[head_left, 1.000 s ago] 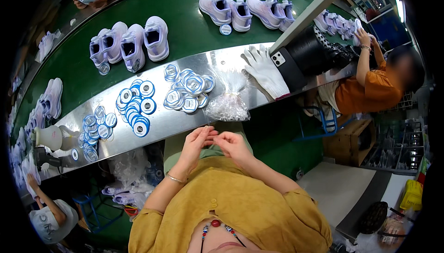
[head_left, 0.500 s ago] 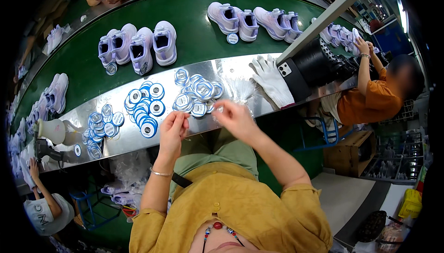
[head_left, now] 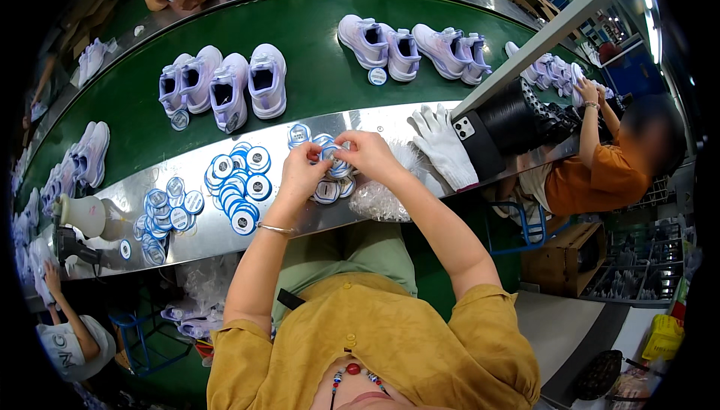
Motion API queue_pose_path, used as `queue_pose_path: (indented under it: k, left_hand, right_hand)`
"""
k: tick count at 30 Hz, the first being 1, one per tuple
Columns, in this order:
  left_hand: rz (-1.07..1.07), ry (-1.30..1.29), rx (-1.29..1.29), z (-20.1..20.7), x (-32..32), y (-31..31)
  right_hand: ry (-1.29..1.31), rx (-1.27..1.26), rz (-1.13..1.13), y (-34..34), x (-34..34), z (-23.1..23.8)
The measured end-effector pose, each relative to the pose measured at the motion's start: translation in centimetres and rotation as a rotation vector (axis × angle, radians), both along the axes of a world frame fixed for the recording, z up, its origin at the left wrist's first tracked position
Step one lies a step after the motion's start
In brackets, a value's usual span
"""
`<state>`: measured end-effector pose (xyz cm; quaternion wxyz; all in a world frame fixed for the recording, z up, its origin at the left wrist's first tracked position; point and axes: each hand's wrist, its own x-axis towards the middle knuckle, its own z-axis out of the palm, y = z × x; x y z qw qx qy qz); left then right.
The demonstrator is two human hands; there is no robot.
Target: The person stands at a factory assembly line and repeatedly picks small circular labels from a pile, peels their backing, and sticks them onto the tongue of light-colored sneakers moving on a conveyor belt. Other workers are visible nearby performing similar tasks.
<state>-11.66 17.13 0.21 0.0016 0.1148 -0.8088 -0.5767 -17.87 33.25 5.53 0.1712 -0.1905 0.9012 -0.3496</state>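
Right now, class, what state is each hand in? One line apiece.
Left hand: fingers curled at the round tags; whether it grips one cannot be told.
Right hand: fingers bent over the same tags; its grip cannot be told.

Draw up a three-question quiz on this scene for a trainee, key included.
1. True or false: the left hand and the right hand are both at the rightmost pile of round tags.
2. What lies just right of the clear plastic bag?
3. How many shoes stand grouped on the green belt, just beyond the middle pile?

Key: 1. True. 2. A white glove. 3. Four.
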Motion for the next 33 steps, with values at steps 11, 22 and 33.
queue_pose_path:
  k: [11, 22, 33]
  left_hand:
    - [-0.023, -0.167, 0.347, 1.6, -0.6, -0.3]
    - [0.181, -0.07, 0.683, 5.8, 2.2, 1.1]
    - [0.127, -0.087, 0.755, 8.2, 5.3, 1.3]
  right_hand:
    - [-0.185, -0.203, 0.0, 2.2, -1.1, -1.4]
    - [-0.116, -0.321, -0.119, 2.5, 1.4, 1.9]
    - [-0.594, -0.678, -0.103, 1.7, 4.2, 3.8]
